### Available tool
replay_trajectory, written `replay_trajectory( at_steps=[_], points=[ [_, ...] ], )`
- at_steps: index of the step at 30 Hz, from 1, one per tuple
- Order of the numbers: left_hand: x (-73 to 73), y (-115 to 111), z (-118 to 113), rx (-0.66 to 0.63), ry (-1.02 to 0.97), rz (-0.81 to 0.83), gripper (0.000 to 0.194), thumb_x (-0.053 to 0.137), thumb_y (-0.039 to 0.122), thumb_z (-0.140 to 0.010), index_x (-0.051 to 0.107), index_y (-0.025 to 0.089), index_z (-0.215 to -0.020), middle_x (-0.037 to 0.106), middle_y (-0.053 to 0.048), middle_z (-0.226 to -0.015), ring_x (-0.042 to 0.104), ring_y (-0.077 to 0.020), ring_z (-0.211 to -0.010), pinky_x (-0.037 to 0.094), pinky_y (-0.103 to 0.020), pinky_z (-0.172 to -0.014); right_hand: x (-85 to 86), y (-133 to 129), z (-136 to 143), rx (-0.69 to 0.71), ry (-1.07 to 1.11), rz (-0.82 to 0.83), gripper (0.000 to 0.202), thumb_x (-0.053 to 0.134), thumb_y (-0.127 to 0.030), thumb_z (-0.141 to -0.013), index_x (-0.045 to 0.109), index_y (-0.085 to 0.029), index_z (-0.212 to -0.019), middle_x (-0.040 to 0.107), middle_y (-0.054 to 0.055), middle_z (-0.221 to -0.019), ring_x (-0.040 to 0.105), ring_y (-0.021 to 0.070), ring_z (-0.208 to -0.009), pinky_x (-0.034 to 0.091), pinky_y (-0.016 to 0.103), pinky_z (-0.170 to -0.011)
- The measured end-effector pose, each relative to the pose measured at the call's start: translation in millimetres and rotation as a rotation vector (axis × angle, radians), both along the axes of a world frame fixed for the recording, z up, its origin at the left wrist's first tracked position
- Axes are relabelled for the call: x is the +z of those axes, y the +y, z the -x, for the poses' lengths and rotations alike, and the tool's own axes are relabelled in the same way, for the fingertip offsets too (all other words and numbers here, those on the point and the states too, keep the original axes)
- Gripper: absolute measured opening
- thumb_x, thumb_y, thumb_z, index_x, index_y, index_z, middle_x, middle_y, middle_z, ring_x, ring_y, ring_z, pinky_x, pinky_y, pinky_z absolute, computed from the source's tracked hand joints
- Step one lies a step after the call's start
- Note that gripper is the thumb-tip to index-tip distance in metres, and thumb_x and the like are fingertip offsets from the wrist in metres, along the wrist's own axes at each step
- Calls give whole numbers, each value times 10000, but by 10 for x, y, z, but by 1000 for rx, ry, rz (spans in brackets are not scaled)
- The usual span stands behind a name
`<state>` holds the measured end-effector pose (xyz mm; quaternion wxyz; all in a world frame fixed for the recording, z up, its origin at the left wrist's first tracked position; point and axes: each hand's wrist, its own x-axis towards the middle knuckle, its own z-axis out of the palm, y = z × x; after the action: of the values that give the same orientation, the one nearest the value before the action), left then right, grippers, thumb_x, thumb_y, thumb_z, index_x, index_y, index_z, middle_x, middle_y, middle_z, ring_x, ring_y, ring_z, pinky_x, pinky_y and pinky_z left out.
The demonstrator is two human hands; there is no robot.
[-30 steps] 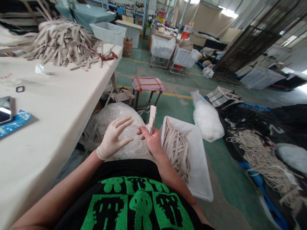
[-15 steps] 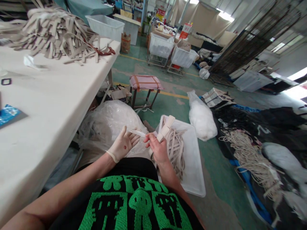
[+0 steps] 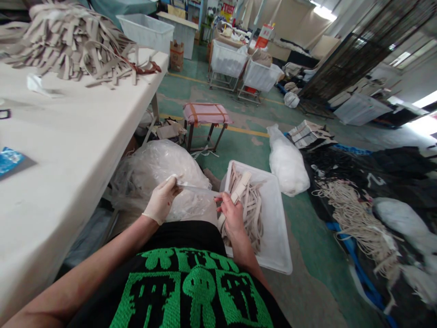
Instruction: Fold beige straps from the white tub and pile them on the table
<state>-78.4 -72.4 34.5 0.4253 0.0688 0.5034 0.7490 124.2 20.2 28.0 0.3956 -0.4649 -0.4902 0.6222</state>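
My left hand point(image 3: 161, 199), in a pale glove with a small red mark, pinches one end of a translucent strip point(image 3: 198, 188). The strip stretches level across to my right hand point(image 3: 232, 213), whose bare fingers grip its other end. A flat beige strap piece point(image 3: 241, 186) also sticks up from my right hand. Beneath and beside that hand, a white bin point(image 3: 276, 228) holds a tangle of beige straps point(image 3: 253, 209). Behind my left hand lies a large clear plastic bag point(image 3: 160, 157).
At left is a pale table point(image 3: 85, 123) with a heap of beige strips point(image 3: 75, 41) and a blue packet point(image 3: 10, 160). A pink-topped stool point(image 3: 206, 114) stands ahead. On the right are a white bag point(image 3: 288, 166) and bundled cords point(image 3: 351, 218).
My left hand has gone from open palm to closed on the strip's end. The strip is now stretched between both hands, and my right hand has shifted slightly right and down.
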Motion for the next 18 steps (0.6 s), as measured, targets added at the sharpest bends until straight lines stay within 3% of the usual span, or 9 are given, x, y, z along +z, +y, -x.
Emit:
replay_trajectory(
  at_steps=[3,6,11,18],
  points=[
    [55,-19,12,58,287,80,423,809,472,-722,806,149,-995,784,-74,-985,671,-175,-865,540,-276,-786,67,137,-49,-53,-88,-71,412,711,-539,-788,756,-153,-924,744,82,-862,603,149,-651,502,235,-486],
    [123,-19,-17,-6,507,134,396,798,466,-726,820,167,-985,799,-77,-990,679,-200,-884,539,-298,-817,225,167,22,107,-151,-176,422,724,-523,-797,765,-171,-1025,755,95,-1030,661,184,-801,529,238,-534],
    [201,58,-76,-117,633,145,341,791,448,-699,834,212,-942,810,-53,-937,700,-212,-825,561,-303,-781,320,54,432,558,-201,-145,376,803,-459,-715,754,-173,-954,717,27,-817,611,131,-634,504,234,-544],
    [176,99,12,-54,777,159,278,755,414,-732,837,221,-915,778,-16,-744,651,-166,-681,521,-259,-668,189,0,768,572,-143,-7,388,842,-444,-600,605,-171,-742,557,-40,-630,531,113,-559,450,230,-500]
  ],
)
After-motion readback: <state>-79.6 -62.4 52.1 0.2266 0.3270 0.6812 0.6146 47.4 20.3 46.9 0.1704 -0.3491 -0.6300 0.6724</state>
